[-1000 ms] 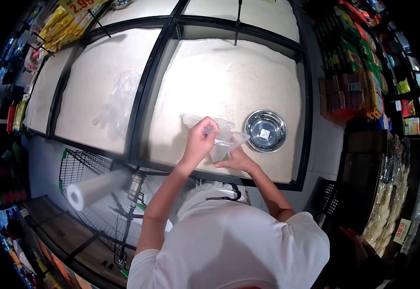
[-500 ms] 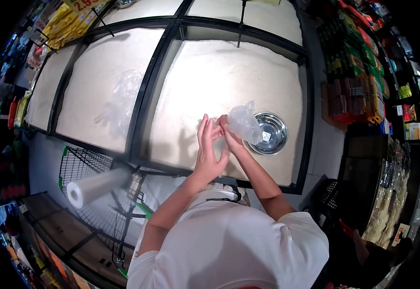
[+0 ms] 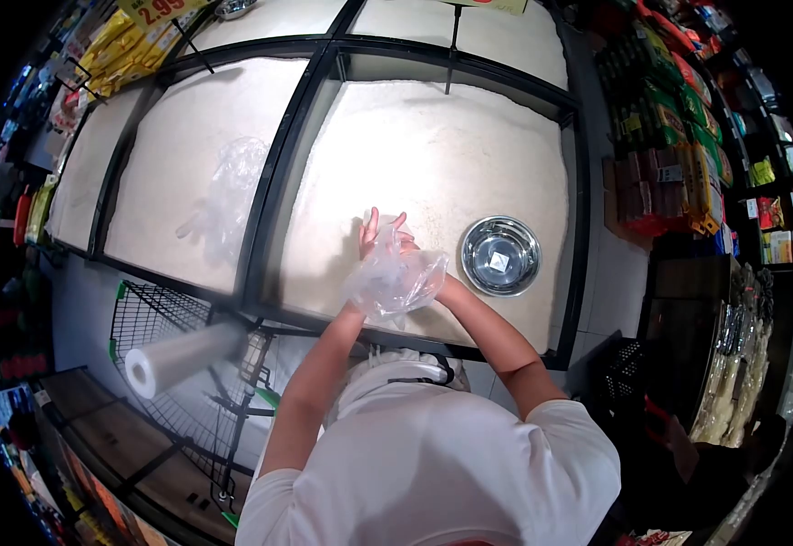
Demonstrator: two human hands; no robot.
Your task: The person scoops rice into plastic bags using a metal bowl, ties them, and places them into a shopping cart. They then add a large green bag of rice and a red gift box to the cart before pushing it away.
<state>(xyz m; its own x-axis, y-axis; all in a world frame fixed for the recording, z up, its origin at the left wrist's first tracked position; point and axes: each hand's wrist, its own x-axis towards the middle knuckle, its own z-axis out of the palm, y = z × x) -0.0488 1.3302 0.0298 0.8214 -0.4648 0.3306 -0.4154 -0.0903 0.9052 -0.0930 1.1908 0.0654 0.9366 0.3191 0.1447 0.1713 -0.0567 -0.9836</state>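
A clear plastic bag (image 3: 396,280) hangs over both hands and wrists above the front of a black-framed bin of white grain-like goods (image 3: 433,146). My left hand (image 3: 376,235) shows its fingertips spread above the bag, its palm behind the film. Close against it on the right is my right hand (image 3: 407,250), largely covered by the bag, so its fingers are hard to make out. Just right of the hands, a round metal bowl (image 3: 500,256) rests on the white goods with a small pale square inside.
Left of the bin, another bin holds crumpled clear plastic (image 3: 233,196). A shopping cart (image 3: 155,314) with a plastic bag roll (image 3: 183,358) stands front left. Packaged goods (image 3: 670,182) line the right. A person's hand (image 3: 681,448) shows at lower right.
The bag has moved left and down, away from the bowl, and now covers my hands. My right hand has shifted left, close against my left hand.
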